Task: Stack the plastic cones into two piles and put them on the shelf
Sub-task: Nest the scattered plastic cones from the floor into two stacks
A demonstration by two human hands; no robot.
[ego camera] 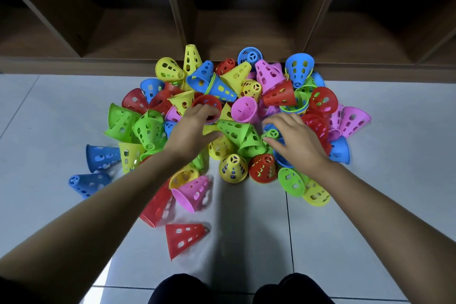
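The left hand, fingertips hidden, grips a red cone; the right hand hovers, fingers spread, over the heap of cones.

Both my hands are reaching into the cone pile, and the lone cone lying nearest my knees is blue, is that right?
Not quite: the head view shows the lone cone nearest your knees is red, not blue. Your left hand and right hand are indeed reaching into the cone pile.

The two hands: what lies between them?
In the head view, green cones lying on their sides fill the gap between the left hand and the right hand.
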